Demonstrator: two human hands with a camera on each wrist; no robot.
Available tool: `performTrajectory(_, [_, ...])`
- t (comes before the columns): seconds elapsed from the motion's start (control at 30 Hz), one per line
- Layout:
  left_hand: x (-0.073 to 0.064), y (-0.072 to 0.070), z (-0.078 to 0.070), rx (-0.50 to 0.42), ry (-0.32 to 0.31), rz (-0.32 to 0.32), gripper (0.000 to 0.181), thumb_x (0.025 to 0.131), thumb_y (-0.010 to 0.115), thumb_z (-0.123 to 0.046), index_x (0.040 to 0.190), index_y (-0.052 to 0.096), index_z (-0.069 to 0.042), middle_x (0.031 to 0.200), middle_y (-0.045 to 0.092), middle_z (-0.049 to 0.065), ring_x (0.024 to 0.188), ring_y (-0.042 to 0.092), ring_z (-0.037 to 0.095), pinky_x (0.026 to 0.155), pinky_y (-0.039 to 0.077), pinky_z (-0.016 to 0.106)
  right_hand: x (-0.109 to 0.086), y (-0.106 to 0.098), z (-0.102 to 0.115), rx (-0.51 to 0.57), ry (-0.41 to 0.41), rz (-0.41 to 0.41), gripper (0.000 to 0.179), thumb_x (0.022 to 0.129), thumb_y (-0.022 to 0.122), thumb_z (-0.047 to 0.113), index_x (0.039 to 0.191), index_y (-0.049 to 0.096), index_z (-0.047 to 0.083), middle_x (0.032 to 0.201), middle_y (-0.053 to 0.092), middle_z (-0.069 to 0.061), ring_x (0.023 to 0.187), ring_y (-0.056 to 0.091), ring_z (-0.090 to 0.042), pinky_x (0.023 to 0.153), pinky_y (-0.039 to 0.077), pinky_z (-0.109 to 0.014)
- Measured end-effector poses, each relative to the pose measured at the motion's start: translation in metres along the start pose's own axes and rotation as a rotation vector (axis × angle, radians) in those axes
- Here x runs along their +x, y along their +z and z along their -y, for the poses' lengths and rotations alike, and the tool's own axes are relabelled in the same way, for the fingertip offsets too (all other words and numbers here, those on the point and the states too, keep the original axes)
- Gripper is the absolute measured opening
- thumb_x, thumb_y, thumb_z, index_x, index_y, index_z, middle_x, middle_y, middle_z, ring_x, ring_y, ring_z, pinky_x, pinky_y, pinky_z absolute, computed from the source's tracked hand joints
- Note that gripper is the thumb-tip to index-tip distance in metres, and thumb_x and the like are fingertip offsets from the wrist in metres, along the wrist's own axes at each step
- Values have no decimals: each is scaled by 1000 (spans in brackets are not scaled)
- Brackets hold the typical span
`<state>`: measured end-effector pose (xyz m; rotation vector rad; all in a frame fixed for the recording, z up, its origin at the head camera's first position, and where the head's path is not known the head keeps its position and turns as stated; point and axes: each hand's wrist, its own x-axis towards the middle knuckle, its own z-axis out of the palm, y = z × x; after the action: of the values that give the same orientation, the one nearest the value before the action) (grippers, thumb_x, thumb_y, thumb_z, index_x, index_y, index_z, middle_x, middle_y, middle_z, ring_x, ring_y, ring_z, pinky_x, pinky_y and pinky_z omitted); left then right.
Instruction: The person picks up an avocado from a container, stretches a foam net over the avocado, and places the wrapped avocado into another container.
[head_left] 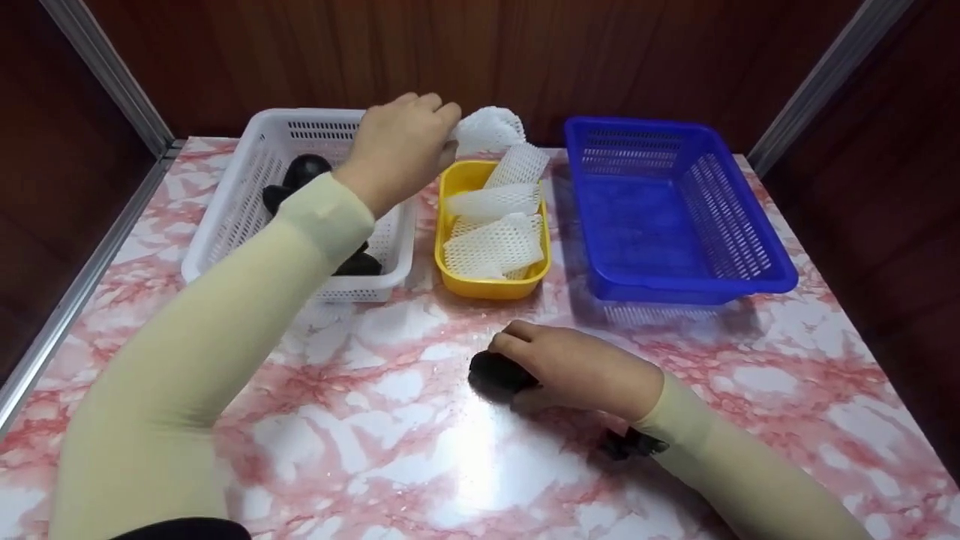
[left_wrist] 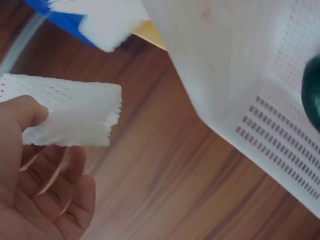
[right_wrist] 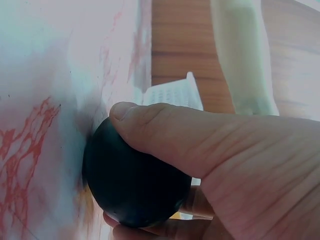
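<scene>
My left hand (head_left: 409, 142) is raised over the back right corner of the white basket (head_left: 196, 247). Between thumb and fingers it pinches a white foam net sleeve (left_wrist: 75, 107), whose open end points away from the hand. My right hand (head_left: 581, 367) grips a dark, smooth avocado (right_wrist: 132, 175) low at the table's middle. The thumb lies over one side of the avocado and the fingers curl round the other. More dark avocados (head_left: 309, 169) lie in the white basket, partly hidden by my left forearm.
A yellow tub (head_left: 491, 289) with several white foam net sleeves (head_left: 495, 247) stands between the white basket and a blue basket (head_left: 690, 285) at the right. The marbled table (head_left: 360, 465) ends at a wooden panel (head_left: 525, 60) behind the containers.
</scene>
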<state>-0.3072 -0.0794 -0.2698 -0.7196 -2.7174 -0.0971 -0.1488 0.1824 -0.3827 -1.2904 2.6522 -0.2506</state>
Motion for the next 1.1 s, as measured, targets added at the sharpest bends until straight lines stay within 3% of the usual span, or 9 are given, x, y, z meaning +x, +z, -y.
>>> performTrajectory(0.13, [-31,-3,-4,-89,42,-128,24,110,62,-26,119,69,-4,105,71,14,92,66,33,83,64,47,-1,-1,-1,-10,13,8,66,87,92,37,141,60,17,131,68,-8,104,74,-25,93,64,-44])
performTrajectory(0.27, [-58,-1,-11,-143,92,-233,22,108,66,-24,114,70,-3,101,73,14,89,69,36,76,62,51,-2,-1,-2,-9,17,-2,63,87,92,34,139,61,17,129,68,-7,103,73,-24,92,63,-44])
performTrajectory(0.5, [-96,2,-24,-144,146,-322,15,104,71,-22,106,69,-7,92,70,9,82,68,32,66,62,48,-3,-2,-1,1,20,-3,63,87,92,33,139,61,16,128,68,-7,105,72,-23,94,62,-44])
performTrajectory(0.73, [-126,7,-34,-132,176,-388,14,100,75,-19,108,72,-8,87,69,6,80,68,29,64,61,44,-3,-4,-2,4,41,11,63,88,91,35,140,60,17,128,68,-7,104,73,-24,93,63,-44])
performTrajectory(0.83, [-138,10,-39,-131,187,-353,16,94,80,-19,100,69,-9,85,67,4,76,65,27,58,58,42,-3,-4,-1,-14,44,10,63,88,91,36,140,60,17,125,68,-7,101,73,-24,91,63,-44])
performTrajectory(0.9, [-145,12,-44,-136,188,-288,20,91,82,-20,96,66,-10,84,64,4,73,64,27,54,55,43,-3,-4,-1,-25,40,7,63,88,91,36,139,60,17,124,68,-7,99,72,-23,89,63,-43])
performTrajectory(0.97, [-152,14,-49,-162,182,-193,23,89,84,-20,95,64,-10,85,64,5,73,64,27,57,56,45,-1,-3,0,-27,35,0,62,88,92,36,138,60,17,123,68,-7,97,72,-22,88,63,-43])
performTrajectory(1.1, [-163,18,-59,-227,152,71,26,90,85,-18,104,67,-6,89,68,8,73,66,28,66,59,45,0,-1,2,-33,23,-1,64,86,92,36,138,59,16,124,68,-7,97,71,-22,87,63,-42])
